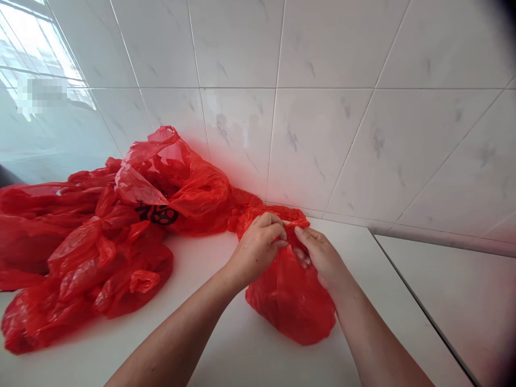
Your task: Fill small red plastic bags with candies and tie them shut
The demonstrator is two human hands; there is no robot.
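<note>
A crumpled red plastic bag point(292, 301) lies on the white surface in front of me, its lower part spread toward me. My left hand point(264, 239) is closed on the upper part of this bag, fingers curled in a pinch. From the other side, my right hand point(316, 247) grips the same gathered edge, its thumb on top and fingertips partly hidden behind the plastic. The two hands are close together, with a short stretch of red plastic between them.
A large heap of red plastic bags point(100, 252) covers the left side, one with black printing point(161, 215). White tiled wall point(242, 123) rises behind the white tabletop point(209, 333). A dark seam point(419, 295) crosses the surface at right.
</note>
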